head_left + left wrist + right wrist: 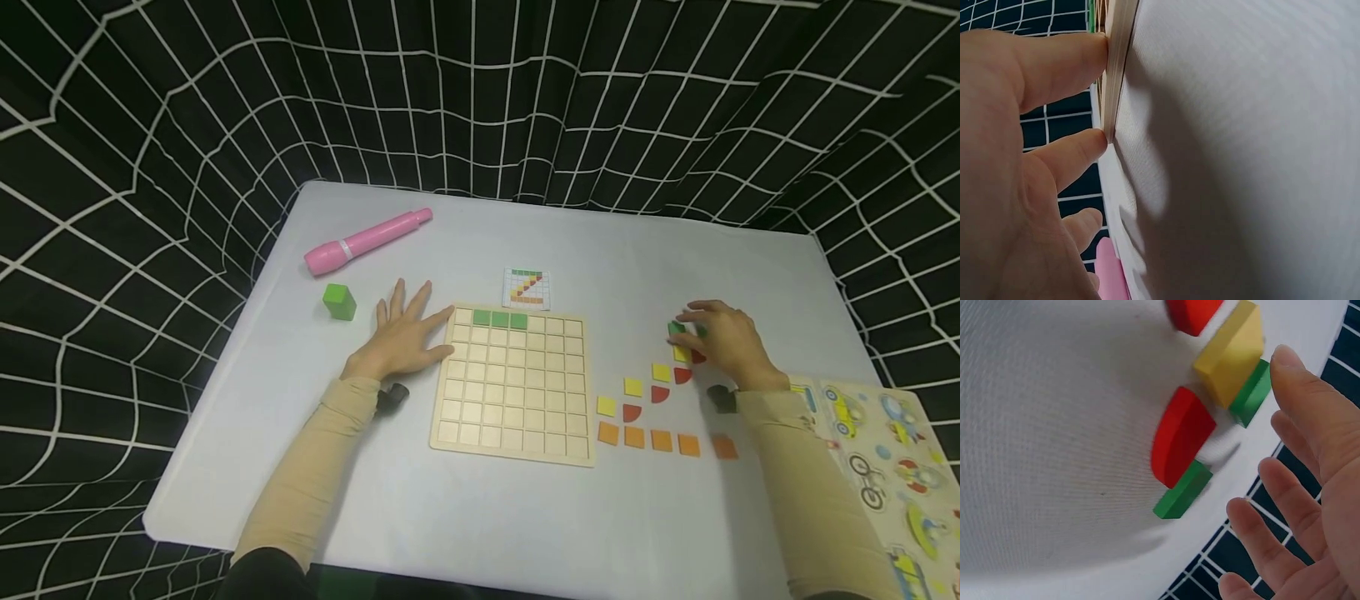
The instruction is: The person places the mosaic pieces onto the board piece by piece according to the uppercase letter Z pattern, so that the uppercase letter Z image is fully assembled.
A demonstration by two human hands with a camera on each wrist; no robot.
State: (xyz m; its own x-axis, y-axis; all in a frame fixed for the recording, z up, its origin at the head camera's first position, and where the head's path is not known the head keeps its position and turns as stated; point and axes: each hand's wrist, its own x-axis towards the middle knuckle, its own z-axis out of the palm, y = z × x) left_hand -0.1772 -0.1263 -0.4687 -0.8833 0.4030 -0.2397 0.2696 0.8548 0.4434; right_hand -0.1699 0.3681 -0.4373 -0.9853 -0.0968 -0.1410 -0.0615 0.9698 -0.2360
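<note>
My left hand [400, 340] lies with fingers spread at the left edge of the wooden grid board [491, 408]; its thumb and index fingertip [1099, 139] touch the board's side. Three green square tiles [500, 320] sit side by side in the board's top row. My right hand [723, 340] is over the loose tiles, thumb and index apart about a green tile [1251, 394]. Beside that tile lie a yellow tile [1232, 353] and a red quarter-round tile [1182, 437], with another green tile [1183, 490] past the red one. No tile is visibly gripped.
A small pattern card [527, 288] lies above the board. Yellow, red and orange tiles [662, 441] stand in rows to its right. A pink flashlight-shaped object [367, 242] and a green block [340, 302] are at left. A picture puzzle board [885, 467] lies at right.
</note>
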